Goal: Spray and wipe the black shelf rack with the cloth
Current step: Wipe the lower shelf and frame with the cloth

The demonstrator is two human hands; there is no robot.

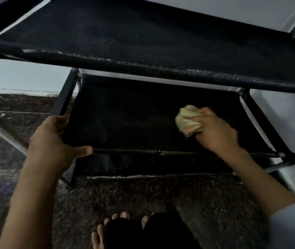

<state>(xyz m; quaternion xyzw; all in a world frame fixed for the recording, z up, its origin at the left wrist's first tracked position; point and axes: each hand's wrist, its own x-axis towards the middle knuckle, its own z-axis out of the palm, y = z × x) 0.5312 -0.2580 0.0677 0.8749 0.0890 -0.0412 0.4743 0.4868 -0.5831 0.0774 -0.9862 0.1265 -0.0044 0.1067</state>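
The black shelf rack (pixel 143 42) fills the view, with a dusty upper tier across the top and a lower fabric tier (pixel 125 119) beneath it. My right hand (pixel 215 130) grips a bunched beige cloth (pixel 188 119) and presses it on the right part of the lower tier. My left hand (pixel 53 139) holds the front left corner of that tier, thumb lying along its front bar. A still lower tier (pixel 152 164) shows near the floor. No spray bottle is in view.
The rack stands on a dark speckled floor (pixel 143 194) against a pale wall (pixel 17 74). Grey metal legs (pixel 1 126) slant at the left and right. My bare toes and dark trouser legs (pixel 125 230) are at the bottom centre.
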